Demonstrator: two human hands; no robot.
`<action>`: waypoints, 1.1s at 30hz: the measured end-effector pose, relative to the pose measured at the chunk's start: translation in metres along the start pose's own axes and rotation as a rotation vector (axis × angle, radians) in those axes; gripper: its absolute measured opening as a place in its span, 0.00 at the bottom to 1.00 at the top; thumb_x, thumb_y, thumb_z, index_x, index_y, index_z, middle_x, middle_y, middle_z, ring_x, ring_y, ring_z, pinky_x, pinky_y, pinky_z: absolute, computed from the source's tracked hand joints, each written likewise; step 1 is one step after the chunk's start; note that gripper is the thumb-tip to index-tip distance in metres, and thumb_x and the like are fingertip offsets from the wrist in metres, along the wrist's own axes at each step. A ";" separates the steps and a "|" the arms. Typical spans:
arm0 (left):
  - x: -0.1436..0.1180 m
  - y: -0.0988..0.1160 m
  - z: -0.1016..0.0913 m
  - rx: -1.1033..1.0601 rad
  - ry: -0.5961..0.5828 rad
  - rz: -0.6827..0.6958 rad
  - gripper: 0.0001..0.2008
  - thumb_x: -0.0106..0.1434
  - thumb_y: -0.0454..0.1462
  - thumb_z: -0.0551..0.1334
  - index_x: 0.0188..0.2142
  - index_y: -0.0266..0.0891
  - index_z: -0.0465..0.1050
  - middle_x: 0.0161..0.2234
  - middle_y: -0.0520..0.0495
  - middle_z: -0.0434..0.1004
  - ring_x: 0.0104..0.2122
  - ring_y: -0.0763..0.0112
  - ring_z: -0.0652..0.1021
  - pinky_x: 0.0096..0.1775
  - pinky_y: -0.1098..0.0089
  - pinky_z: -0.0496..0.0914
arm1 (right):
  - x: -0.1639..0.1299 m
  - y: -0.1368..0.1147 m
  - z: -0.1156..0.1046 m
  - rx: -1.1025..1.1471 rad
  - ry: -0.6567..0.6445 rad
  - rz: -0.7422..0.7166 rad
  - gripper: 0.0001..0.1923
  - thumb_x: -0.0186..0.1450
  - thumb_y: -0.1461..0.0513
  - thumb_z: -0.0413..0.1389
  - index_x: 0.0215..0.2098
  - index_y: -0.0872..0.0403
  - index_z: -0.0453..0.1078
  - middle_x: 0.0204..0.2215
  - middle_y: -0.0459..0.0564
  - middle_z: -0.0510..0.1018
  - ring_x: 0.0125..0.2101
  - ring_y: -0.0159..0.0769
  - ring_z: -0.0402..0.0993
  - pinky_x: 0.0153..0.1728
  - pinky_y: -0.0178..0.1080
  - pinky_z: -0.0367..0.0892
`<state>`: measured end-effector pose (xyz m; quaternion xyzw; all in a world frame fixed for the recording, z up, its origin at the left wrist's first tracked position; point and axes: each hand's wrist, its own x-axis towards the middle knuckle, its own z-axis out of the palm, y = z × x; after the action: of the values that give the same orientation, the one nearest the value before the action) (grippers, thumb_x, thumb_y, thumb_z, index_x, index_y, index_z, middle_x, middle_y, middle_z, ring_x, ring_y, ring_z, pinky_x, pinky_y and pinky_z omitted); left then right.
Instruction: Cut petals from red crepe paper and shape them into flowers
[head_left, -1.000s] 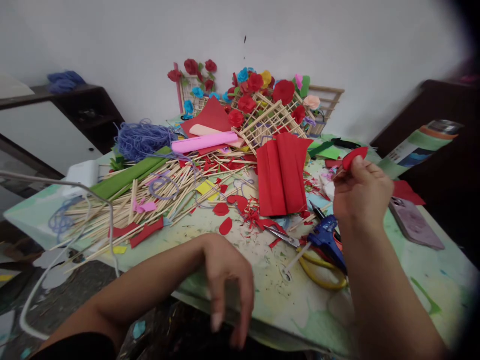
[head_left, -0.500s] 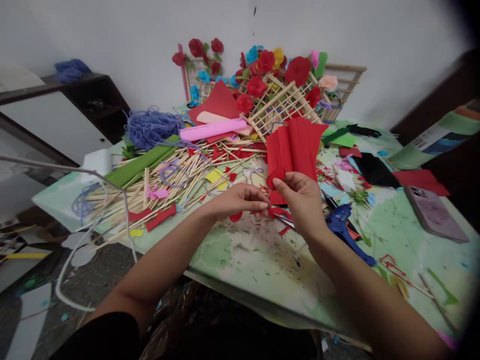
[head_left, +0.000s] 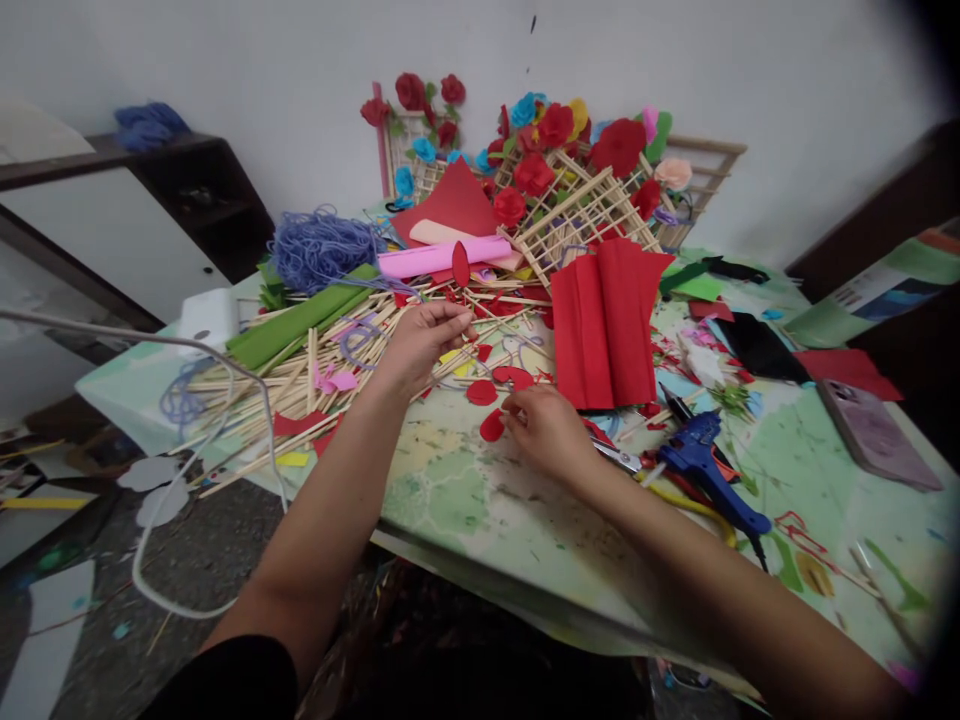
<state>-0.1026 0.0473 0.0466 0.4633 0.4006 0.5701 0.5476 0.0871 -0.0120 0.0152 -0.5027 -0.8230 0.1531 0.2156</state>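
Cluttered table point(head_left: 480, 500): left hand point(head_left: 420, 340) pinches an upright petal point(head_left: 460, 265); right hand point(head_left: 547, 430), fingers curled, touches another petal point(head_left: 492, 426) lying just left.

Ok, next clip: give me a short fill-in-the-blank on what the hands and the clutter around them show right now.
1. The left hand holds up a small ____ paper petal above the wooden sticks.
2. The right hand rests on the table, its fingertips at loose petals of the colour ____.
3. The glue gun to the right of the right hand is ____.
4. The folded red paper lies just ____ the right hand.

Missing words: red; red; blue; beyond
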 end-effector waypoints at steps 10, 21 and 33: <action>-0.004 -0.018 0.010 0.189 -0.166 -0.063 0.11 0.49 0.40 0.69 0.29 0.35 0.74 0.24 0.50 0.76 0.25 0.78 0.72 0.30 0.75 0.65 | -0.033 0.047 -0.032 -0.029 0.270 0.108 0.08 0.62 0.61 0.53 0.32 0.55 0.74 0.29 0.51 0.79 0.33 0.39 0.72 0.36 0.39 0.63; -0.041 -0.034 0.053 0.061 -0.536 -0.364 0.12 0.48 0.39 0.70 0.26 0.34 0.72 0.24 0.47 0.78 0.20 0.79 0.71 0.25 0.76 0.64 | -0.063 0.000 -0.008 0.314 0.102 0.054 0.09 0.65 0.60 0.52 0.31 0.55 0.73 0.27 0.49 0.76 0.30 0.34 0.70 0.34 0.36 0.62; -0.029 -0.036 0.047 0.245 -0.253 -0.099 0.10 0.50 0.42 0.68 0.26 0.38 0.74 0.22 0.50 0.75 0.22 0.73 0.71 0.27 0.72 0.66 | -0.081 -0.005 0.004 0.462 0.126 -0.121 0.09 0.65 0.63 0.50 0.29 0.55 0.71 0.23 0.47 0.73 0.27 0.32 0.67 0.32 0.34 0.61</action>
<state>-0.0489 0.0187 0.0207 0.5743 0.4172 0.4265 0.5606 0.1140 -0.0864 -0.0021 -0.3984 -0.7797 0.2922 0.3847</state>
